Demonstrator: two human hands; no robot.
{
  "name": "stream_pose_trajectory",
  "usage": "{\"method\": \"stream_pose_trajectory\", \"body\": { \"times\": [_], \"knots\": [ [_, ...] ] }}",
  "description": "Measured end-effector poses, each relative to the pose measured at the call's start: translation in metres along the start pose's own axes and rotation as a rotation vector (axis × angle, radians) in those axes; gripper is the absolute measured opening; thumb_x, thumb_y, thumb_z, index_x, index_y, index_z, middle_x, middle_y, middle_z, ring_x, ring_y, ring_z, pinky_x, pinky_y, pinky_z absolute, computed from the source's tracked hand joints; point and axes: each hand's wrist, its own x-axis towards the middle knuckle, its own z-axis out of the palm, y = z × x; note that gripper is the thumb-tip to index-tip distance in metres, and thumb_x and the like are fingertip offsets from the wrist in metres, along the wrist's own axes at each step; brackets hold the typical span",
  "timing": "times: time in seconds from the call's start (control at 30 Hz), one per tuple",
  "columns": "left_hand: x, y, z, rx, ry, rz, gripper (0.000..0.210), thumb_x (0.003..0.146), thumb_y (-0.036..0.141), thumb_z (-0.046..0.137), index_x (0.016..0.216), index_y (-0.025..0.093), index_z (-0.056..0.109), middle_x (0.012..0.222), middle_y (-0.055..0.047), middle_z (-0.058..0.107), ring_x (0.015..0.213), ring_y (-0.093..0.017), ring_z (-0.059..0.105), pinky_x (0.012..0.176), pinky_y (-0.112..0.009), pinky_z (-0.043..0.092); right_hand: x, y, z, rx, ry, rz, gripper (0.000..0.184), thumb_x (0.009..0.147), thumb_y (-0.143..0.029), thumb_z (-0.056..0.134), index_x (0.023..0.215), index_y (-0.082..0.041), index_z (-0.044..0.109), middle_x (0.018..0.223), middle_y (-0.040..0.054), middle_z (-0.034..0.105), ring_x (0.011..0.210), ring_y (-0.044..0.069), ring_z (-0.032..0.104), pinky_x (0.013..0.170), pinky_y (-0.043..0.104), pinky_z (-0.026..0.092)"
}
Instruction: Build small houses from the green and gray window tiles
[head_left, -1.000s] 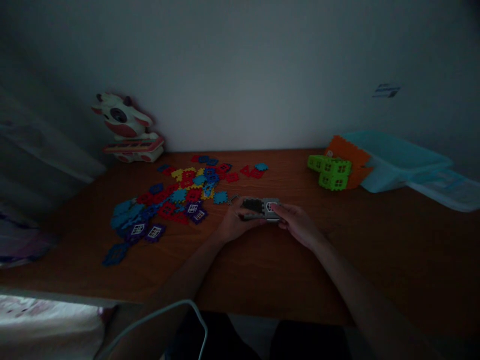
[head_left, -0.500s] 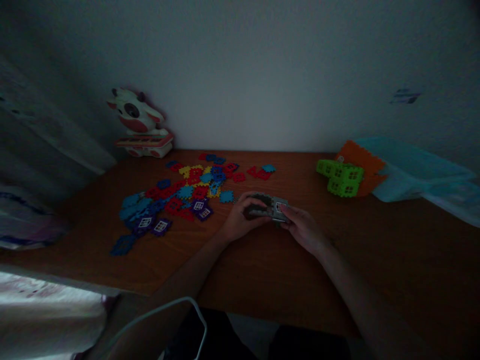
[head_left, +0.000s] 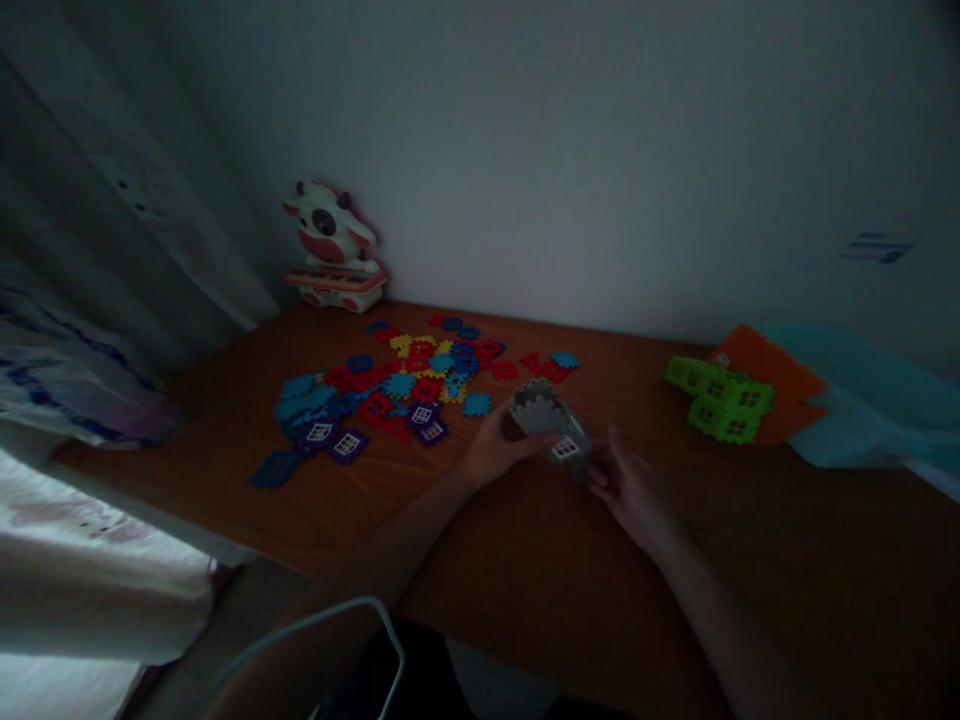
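Between my two hands, above the table, is a grey assembly of interlocking plastic tiles (head_left: 541, 412) with notched edges and a white window insert on one face. My left hand (head_left: 499, 447) grips its left side, the thumb lying across the front. On the right end, the fingers of my right hand (head_left: 622, 482) are bent close against the grey piece; dim light and blur hide exactly how they touch it. Nearest to my left hand lie loose purple window tiles (head_left: 427, 425) and a light blue tile (head_left: 477, 404).
Several loose red, blue and yellow tiles (head_left: 420, 358) spread over the left of the wooden table (head_left: 480, 530). A cow toy with a keyboard (head_left: 335, 250) stands at the back left. To the right are a green tile build (head_left: 724, 400), an orange panel (head_left: 776, 375) and a translucent blue container (head_left: 847, 400).
The grey assembly has been tilted, so its hollow top and window face show more. My right hand has moved down to its lower right end. The camera view has turned left.
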Motion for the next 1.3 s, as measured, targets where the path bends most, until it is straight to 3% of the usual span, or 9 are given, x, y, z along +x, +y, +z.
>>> {"method": "stream_pose_trajectory", "body": {
  "times": [0.13, 0.23, 0.33, 0.47, 0.63, 0.93, 1.03, 1.2, 1.3],
  "knots": [
    [0.009, 0.000, -0.006, -0.205, 0.163, -0.033, 0.052, 0.059, 0.041, 0.092, 0.099, 0.016, 0.069, 0.104, -0.008, 0.074, 0.093, -0.022, 0.070, 0.089, -0.037, 0.054, 0.003, -0.003, -0.016, -0.527, 0.177, -0.272, 0.053, 0.082, -0.074, 0.057, 0.083, -0.023, 0.070, 0.079, 0.0061, 0.069, 0.066, 0.021, 0.061, 0.058, 0.033, 0.049],
    [0.012, 0.001, -0.010, -0.311, 0.204, -0.059, 0.049, 0.063, 0.043, 0.090, 0.099, 0.016, 0.069, 0.100, -0.008, 0.074, 0.090, -0.021, 0.071, 0.085, -0.035, 0.055, 0.006, -0.001, -0.024, -0.872, 0.089, -0.568, 0.043, 0.082, -0.067, 0.063, 0.090, -0.025, 0.071, 0.094, 0.0091, 0.071, 0.087, 0.028, 0.067, 0.079, 0.042, 0.055],
    [0.013, 0.003, -0.011, -0.381, 0.223, -0.077, 0.047, 0.064, 0.043, 0.090, 0.096, 0.015, 0.071, 0.097, -0.007, 0.075, 0.089, -0.020, 0.071, 0.082, -0.032, 0.056, 0.009, 0.005, -0.028, -1.061, -0.006, -0.685, 0.044, 0.080, -0.064, 0.068, 0.103, -0.027, 0.071, 0.110, 0.0105, 0.071, 0.103, 0.032, 0.067, 0.093, 0.049, 0.053],
    [0.013, 0.005, -0.010, -0.418, 0.226, -0.109, 0.037, 0.069, 0.037, 0.087, 0.094, 0.014, 0.072, 0.096, -0.008, 0.075, 0.085, -0.018, 0.071, 0.076, -0.028, 0.057, 0.015, 0.015, -0.033, -1.154, -0.067, -0.698, 0.048, 0.080, -0.062, 0.068, 0.113, -0.028, 0.070, 0.120, 0.0101, 0.071, 0.110, 0.033, 0.066, 0.099, 0.054, 0.051],
    [0.012, 0.010, -0.010, -0.518, 0.174, -0.195, 0.026, 0.082, 0.030, 0.074, 0.102, 0.015, 0.072, 0.101, -0.008, 0.074, 0.085, -0.018, 0.070, 0.074, -0.027, 0.056, 0.017, 0.015, -0.036, -1.163, -0.089, -0.684, 0.044, 0.084, -0.062, 0.063, 0.111, -0.027, 0.071, 0.115, 0.0110, 0.073, 0.106, 0.033, 0.068, 0.095, 0.053, 0.054],
    [0.010, 0.013, -0.010, -0.597, 0.122, -0.379, 0.038, 0.098, 0.049, 0.050, 0.110, 0.019, 0.070, 0.102, -0.008, 0.074, 0.084, -0.018, 0.069, 0.080, -0.032, 0.055, 0.011, 0.007, -0.030, -1.139, -0.057, -0.594, 0.047, 0.081, -0.065, 0.065, 0.106, -0.025, 0.071, 0.113, 0.0118, 0.072, 0.104, 0.032, 0.069, 0.094, 0.052, 0.055],
    [0.011, 0.012, -0.009, -0.571, 0.107, -0.362, 0.043, 0.095, 0.056, 0.053, 0.111, 0.020, 0.070, 0.103, -0.007, 0.074, 0.087, -0.018, 0.070, 0.083, -0.032, 0.055, 0.010, 0.006, -0.030, -1.109, -0.084, -0.601, 0.046, 0.079, -0.062, 0.069, 0.108, -0.027, 0.072, 0.115, 0.0106, 0.072, 0.107, 0.033, 0.068, 0.096, 0.052, 0.054],
    [0.011, 0.006, -0.007, -0.426, 0.068, -0.227, 0.058, 0.077, 0.068, 0.070, 0.111, 0.021, 0.071, 0.105, -0.009, 0.074, 0.094, -0.022, 0.070, 0.082, -0.034, 0.056, 0.011, 0.009, -0.030, -1.028, -0.125, -0.612, 0.036, 0.080, -0.052, 0.071, 0.107, -0.028, 0.071, 0.115, 0.0091, 0.073, 0.106, 0.032, 0.069, 0.096, 0.053, 0.054],
    [0.007, 0.003, -0.007, -0.211, 0.114, -0.071, 0.061, 0.060, 0.056, 0.089, 0.104, 0.018, 0.071, 0.100, -0.008, 0.073, 0.089, -0.022, 0.069, 0.082, -0.034, 0.054, 0.010, 0.011, -0.028, -1.023, -0.103, -0.599, 0.032, 0.078, -0.047, 0.073, 0.104, -0.028, 0.071, 0.108, 0.0083, 0.074, 0.098, 0.031, 0.070, 0.088, 0.050, 0.057]
  ]
}}
